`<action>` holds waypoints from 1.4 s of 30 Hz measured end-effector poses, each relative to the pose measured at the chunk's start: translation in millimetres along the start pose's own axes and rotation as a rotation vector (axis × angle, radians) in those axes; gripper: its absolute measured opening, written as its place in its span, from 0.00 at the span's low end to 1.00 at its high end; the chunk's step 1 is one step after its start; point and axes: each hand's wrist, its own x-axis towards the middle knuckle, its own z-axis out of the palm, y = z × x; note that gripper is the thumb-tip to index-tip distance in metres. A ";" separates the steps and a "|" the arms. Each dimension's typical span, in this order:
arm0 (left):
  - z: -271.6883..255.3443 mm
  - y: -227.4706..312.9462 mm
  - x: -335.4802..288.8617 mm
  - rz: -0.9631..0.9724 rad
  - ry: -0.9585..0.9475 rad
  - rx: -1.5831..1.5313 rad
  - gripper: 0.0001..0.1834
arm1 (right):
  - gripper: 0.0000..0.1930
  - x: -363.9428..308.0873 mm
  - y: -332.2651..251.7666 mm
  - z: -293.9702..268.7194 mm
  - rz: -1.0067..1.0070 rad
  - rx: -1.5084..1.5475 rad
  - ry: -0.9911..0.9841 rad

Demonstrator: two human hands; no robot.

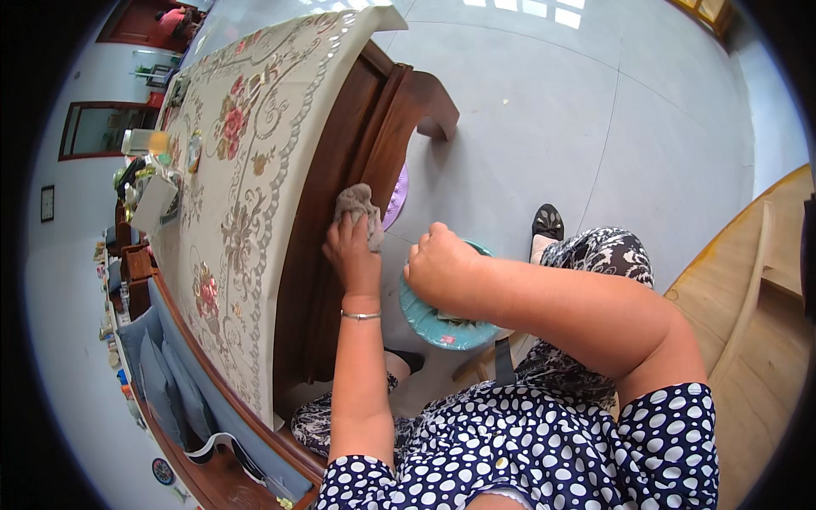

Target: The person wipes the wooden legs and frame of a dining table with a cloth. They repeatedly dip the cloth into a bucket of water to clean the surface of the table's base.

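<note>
My left hand (350, 259), with a silver bracelet at the wrist, presses a crumpled grey-brown cloth (358, 201) to the dark wooden side of the table (319, 246). Its fingers are bent over the cloth. Over a teal round bin (418, 321) hangs my right hand (444, 265), its fingers curled closed. What it holds, if anything, is hidden. Some of the bin's contents show below my right wrist, too covered to name. A cream tablecloth (255, 161) with flowers lies over the tabletop.
A curved table leg (435, 109) stands on the grey tiled floor (535, 127). Behind the left hand shows a purple round thing (396, 201), partly hidden. Light wooden furniture (765, 297) is at the right. Jars and small items crowd the table's far left; a bench with blue cushions (170, 382) stands beyond.
</note>
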 end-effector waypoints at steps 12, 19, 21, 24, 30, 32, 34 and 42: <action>41.1 62.0 158.2 0.336 0.021 0.027 0.20 | 0.26 -4.6 2.1 6.1 -0.008 0.101 -0.102; 66.6 85.2 217.5 0.366 -0.001 0.073 0.22 | 0.26 5.8 0.8 5.5 -0.054 0.155 -0.150; 73.8 84.0 218.5 0.336 0.007 0.061 0.26 | 0.22 5.5 3.6 -1.9 -0.076 0.173 -0.169; 61.6 87.0 206.6 0.333 0.019 0.079 0.19 | 0.19 10.7 0.9 14.1 0.031 0.130 -0.065; 31.1 52.4 130.7 0.219 0.065 -0.064 0.19 | 0.14 14.6 2.6 12.4 0.039 0.110 -0.052; 24.6 33.3 94.0 0.190 0.121 -0.102 0.20 | 0.13 15.6 -1.0 18.2 0.026 0.112 -0.054; 14.8 12.5 50.2 0.104 0.107 -0.112 0.24 | 0.13 11.7 0.8 10.2 -0.005 0.138 -0.060; -28.2 -54.6 -113.3 -0.153 0.082 -0.033 0.23 | 0.12 18.6 -2.2 14.8 0.011 0.032 -0.055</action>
